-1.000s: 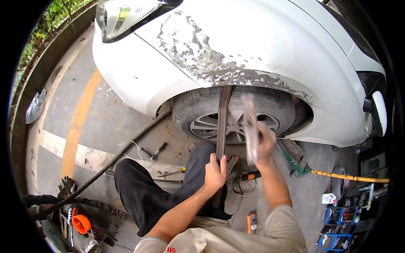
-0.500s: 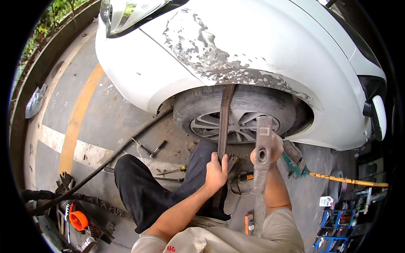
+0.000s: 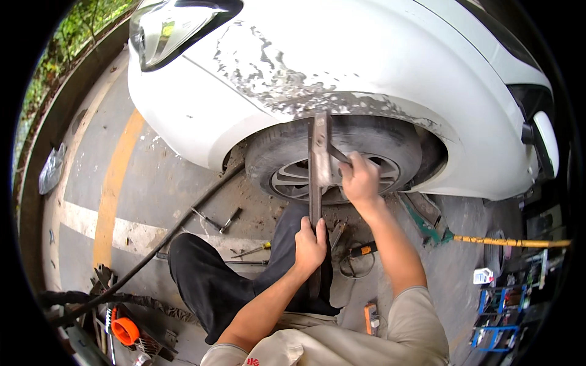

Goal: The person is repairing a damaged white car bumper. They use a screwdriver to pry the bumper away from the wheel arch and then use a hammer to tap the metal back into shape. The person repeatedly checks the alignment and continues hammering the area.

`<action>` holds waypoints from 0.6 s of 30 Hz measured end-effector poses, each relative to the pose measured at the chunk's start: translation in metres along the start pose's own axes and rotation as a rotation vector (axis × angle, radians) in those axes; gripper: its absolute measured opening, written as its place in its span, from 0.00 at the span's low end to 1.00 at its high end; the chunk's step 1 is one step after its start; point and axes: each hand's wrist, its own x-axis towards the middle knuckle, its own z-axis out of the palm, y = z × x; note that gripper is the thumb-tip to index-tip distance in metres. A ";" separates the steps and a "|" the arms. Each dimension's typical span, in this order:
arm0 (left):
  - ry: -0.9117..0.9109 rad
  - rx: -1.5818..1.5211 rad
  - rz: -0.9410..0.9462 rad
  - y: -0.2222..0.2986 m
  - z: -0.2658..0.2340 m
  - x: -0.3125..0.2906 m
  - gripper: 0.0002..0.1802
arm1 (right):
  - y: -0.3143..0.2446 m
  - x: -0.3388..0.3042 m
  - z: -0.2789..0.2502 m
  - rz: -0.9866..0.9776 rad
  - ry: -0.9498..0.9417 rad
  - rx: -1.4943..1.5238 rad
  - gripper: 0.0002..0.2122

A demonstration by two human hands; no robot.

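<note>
Centrally, one hammer (image 3: 321,149), heavy-headed, in front of the wheel (image 3: 262,160), its head overlapping the upper part of a long metal bar (image 3: 315,204); whether the two touch cannot be told. Right hand (image 3: 361,178): fingers closed around the hammer's handle. Left hand (image 3: 310,247): wrapped around the bar's lower part, above the person's lap. The bar runs up toward the wheel arch of a white car (image 3: 390,55), whose fender bears a scuffed grey patch (image 3: 287,88). On the floor, left of the bar: a yellow-handled screwdriver (image 3: 261,247) and a long black hose (image 3: 152,259). Right: a green jack (image 3: 427,232) with a yellow pole (image 3: 506,242). Lower left: an orange funnel (image 3: 125,330).
</note>
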 end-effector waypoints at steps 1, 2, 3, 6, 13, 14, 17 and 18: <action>-0.005 -0.004 -0.013 -0.002 -0.001 -0.001 0.16 | -0.007 0.002 -0.001 0.011 -0.010 -0.004 0.19; -0.001 -0.008 -0.026 -0.005 -0.002 0.000 0.16 | -0.020 0.004 -0.004 0.017 0.008 0.016 0.20; 0.012 -0.020 -0.007 -0.013 0.000 0.003 0.15 | -0.024 0.005 -0.007 -0.029 0.001 0.078 0.21; -0.002 0.008 0.017 -0.018 -0.004 0.002 0.15 | -0.038 0.005 -0.021 -0.207 0.017 0.329 0.20; -0.014 -0.091 -0.090 0.009 0.000 -0.004 0.17 | -0.009 -0.007 -0.007 0.148 0.054 0.168 0.14; -0.010 -0.105 -0.115 0.011 0.000 -0.006 0.17 | -0.015 -0.008 -0.010 0.143 0.070 0.216 0.13; 0.040 0.053 -0.013 0.006 0.006 -0.012 0.16 | -0.020 -0.018 -0.022 0.120 0.077 0.299 0.13; 0.027 0.022 -0.016 0.009 0.008 -0.020 0.16 | -0.020 -0.020 -0.024 0.111 0.093 0.316 0.14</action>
